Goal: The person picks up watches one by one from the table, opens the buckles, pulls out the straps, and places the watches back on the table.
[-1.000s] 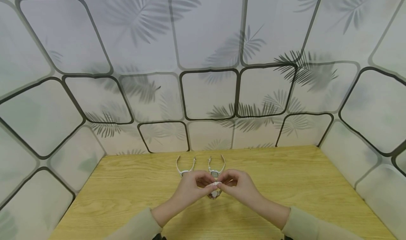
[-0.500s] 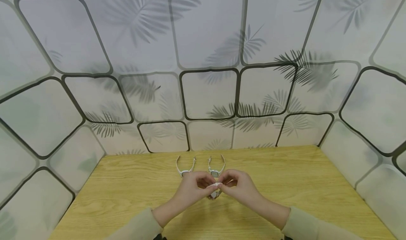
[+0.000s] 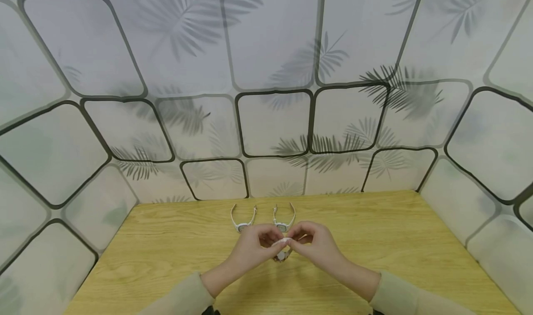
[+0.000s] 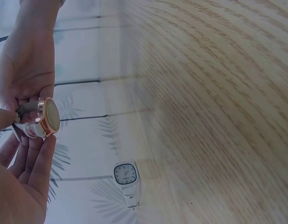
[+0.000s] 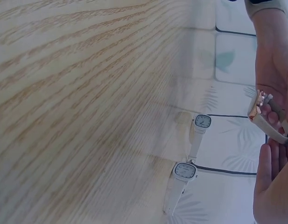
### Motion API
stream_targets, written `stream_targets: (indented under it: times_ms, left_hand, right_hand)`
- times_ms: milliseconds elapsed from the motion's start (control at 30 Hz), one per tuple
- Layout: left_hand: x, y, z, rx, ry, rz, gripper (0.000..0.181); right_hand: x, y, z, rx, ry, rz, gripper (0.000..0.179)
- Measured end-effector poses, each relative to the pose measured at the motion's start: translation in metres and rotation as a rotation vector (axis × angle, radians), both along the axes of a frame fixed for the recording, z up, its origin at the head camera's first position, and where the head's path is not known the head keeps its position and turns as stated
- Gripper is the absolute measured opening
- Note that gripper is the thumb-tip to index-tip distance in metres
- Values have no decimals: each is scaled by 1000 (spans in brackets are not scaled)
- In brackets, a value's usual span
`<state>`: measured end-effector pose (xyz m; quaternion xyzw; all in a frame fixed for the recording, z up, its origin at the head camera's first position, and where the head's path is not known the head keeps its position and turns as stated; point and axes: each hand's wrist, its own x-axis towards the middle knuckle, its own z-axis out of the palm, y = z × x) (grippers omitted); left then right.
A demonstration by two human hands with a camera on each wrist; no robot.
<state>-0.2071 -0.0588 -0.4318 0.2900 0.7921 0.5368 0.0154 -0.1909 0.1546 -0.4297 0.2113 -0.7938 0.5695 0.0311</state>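
Note:
A wristwatch with a rose-gold case and a pale strap (image 4: 51, 115) is held between my two hands above the table. In the head view my left hand (image 3: 253, 249) comes from the left and pinches the strap with thumb and fingers. From the other side my right hand (image 3: 317, 246) pinches the strap as well, the fingertips of both hands almost meeting. The strap (image 5: 270, 130) curves into a loop below the fingers in the right wrist view. Its ends are partly covered by fingertips, so whether they are joined I cannot tell.
Beyond the hands, two white watches with squarish cases lie on the wooden table (image 3: 175, 241): a left one (image 3: 242, 227) and a right one (image 3: 281, 227), straps spread toward the back. A patterned backdrop (image 3: 275, 120) rises at the table's rear and sides.
Both hands stay in place on the strap. The fingertips and the pinched strap shift only slightly, and the watch case hanging below turns a little.

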Motion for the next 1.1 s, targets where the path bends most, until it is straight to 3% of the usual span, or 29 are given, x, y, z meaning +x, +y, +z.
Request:
stream_targets:
  times_ms: [300,1100]
  left_hand:
    - [-1,-2,-1,-8,13,-15,12]
    - [-1,-1,-4,17,44,-28,10]
  right_hand:
    - [-1,2,2,4,-72,33,10]
    - [2,-2,-5,-25,-31,-46,6]
